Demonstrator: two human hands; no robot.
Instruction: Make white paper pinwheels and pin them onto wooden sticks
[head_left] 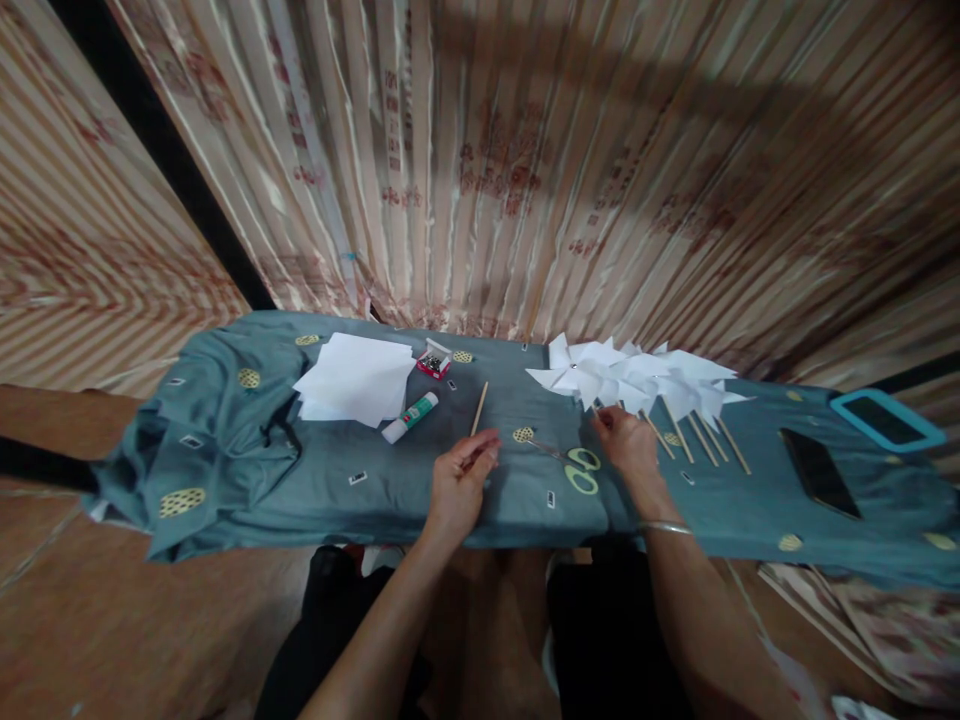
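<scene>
My left hand [459, 485] is over the front of the cloth with fingers curled together; whether anything is in them I cannot make out. A thin wooden stick [481, 405] extends just beyond its knuckles, and contact between them is unclear. On the right, my right hand [628, 442] closes its fingers on the stick of a white paper pinwheel [574, 370] at the left end of a row. Several more paper pinwheels [686, 375] overlap beside it, their sticks pointing toward me. Between my hands lies a pair of scissors [582, 472] with pale green handles.
A stack of white paper [356, 378] lies on the left, near a glue stick [410, 418] and a small red box of metal pins [433, 362]. Farther right are a black phone [819, 472] and a blue-framed tablet [889, 418]. A striped curtain [487, 200] hangs behind the cloth-covered table [420, 505].
</scene>
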